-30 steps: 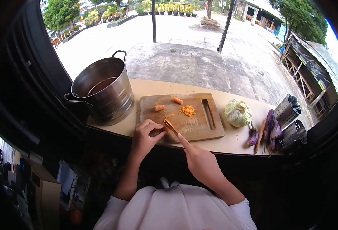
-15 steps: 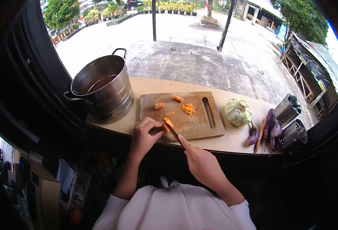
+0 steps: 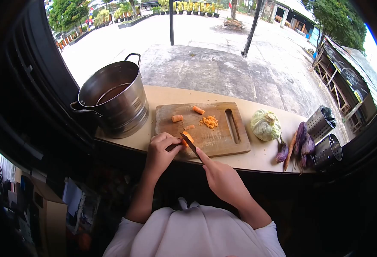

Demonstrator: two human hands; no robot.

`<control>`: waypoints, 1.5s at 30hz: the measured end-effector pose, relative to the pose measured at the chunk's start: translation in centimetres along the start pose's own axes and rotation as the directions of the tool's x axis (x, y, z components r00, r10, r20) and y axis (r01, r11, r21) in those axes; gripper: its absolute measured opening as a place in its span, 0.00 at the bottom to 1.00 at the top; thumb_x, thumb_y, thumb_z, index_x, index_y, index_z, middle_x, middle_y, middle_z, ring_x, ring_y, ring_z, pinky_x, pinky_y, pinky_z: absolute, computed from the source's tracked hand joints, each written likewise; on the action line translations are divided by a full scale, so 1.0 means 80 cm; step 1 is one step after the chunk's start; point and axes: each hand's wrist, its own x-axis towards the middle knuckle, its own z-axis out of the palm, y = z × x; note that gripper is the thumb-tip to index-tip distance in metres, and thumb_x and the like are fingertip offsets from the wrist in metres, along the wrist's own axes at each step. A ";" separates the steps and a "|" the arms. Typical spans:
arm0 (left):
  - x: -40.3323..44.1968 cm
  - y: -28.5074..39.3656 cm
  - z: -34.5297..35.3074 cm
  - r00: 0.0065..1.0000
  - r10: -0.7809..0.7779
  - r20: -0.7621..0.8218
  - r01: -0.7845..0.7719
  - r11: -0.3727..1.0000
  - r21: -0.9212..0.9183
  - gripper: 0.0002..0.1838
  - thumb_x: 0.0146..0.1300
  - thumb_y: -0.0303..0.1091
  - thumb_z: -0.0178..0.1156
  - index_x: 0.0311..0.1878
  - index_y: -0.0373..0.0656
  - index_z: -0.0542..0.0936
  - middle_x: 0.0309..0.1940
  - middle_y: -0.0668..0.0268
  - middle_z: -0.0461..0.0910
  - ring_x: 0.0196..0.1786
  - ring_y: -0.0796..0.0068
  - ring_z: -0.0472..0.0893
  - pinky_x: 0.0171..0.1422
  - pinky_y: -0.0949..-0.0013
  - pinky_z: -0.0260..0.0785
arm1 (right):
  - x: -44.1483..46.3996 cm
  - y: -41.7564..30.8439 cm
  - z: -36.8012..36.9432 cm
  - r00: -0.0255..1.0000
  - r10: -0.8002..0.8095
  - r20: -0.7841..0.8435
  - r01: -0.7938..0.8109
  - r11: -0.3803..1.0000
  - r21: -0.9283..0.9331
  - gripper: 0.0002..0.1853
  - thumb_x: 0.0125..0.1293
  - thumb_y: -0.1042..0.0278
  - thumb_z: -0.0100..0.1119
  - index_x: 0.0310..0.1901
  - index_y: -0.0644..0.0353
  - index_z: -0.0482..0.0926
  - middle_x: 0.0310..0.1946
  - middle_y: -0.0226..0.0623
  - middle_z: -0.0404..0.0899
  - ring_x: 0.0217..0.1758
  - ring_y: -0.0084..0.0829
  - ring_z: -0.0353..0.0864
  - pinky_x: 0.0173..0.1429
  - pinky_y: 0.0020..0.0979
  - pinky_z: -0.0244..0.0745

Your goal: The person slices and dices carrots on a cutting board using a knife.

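Note:
At the near left of the wooden cutting board point(image 3: 218, 147), my left hand point(image 3: 162, 150) pinches a piece of carrot point(image 3: 188, 137) between its fingertips. My right hand point(image 3: 222, 175) grips a knife point(image 3: 191, 145) by the handle, its blade lying across that carrot close to my left fingertips. Farther up the board are two thick carrot chunks point(image 3: 177, 118) and a smaller carrot piece point(image 3: 189, 127). A small heap of finely diced carrot point(image 3: 210, 122) sits near the board's middle.
A large steel pot point(image 3: 120, 107) stands left of the board on the pale counter point(image 3: 167, 94). To the right are a cabbage point(image 3: 265, 124), several purple eggplants point(image 3: 300, 139), a whole carrot point(image 3: 290, 152) and two perforated metal holders point(image 3: 329, 150). The counter's near edge runs before me.
The knife blade has shifted slightly up and left over the carrot, with my right hand moving a little along with it. My left hand stays nearly in place.

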 end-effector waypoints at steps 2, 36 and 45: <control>0.000 0.000 0.000 1.000 0.005 -0.005 -0.005 1.000 0.002 0.10 0.50 0.27 0.80 0.36 0.41 0.89 0.32 0.63 0.84 0.37 0.61 0.84 0.46 0.59 0.75 | 0.007 -0.003 -0.003 1.000 0.016 0.023 -0.016 1.000 0.011 0.32 0.77 0.70 0.52 0.81 0.53 0.61 0.31 0.51 0.81 0.32 0.52 0.83 0.41 0.49 0.79; 0.002 0.003 -0.006 0.999 0.006 0.039 -0.005 0.999 -0.047 0.12 0.51 0.25 0.79 0.39 0.39 0.88 0.36 0.62 0.86 0.40 0.61 0.86 0.50 0.61 0.77 | 0.028 -0.011 0.013 0.996 0.036 0.087 -0.016 0.975 -0.220 0.36 0.72 0.75 0.51 0.82 0.58 0.58 0.33 0.50 0.82 0.34 0.51 0.84 0.41 0.48 0.80; 0.000 0.000 -0.006 0.999 -0.018 0.049 0.020 0.999 -0.049 0.13 0.50 0.25 0.79 0.39 0.38 0.87 0.37 0.62 0.85 0.41 0.60 0.86 0.49 0.62 0.78 | 0.002 -0.014 0.005 0.997 0.025 0.079 0.000 0.953 -0.302 0.41 0.66 0.77 0.55 0.83 0.54 0.58 0.30 0.45 0.79 0.28 0.43 0.84 0.33 0.42 0.81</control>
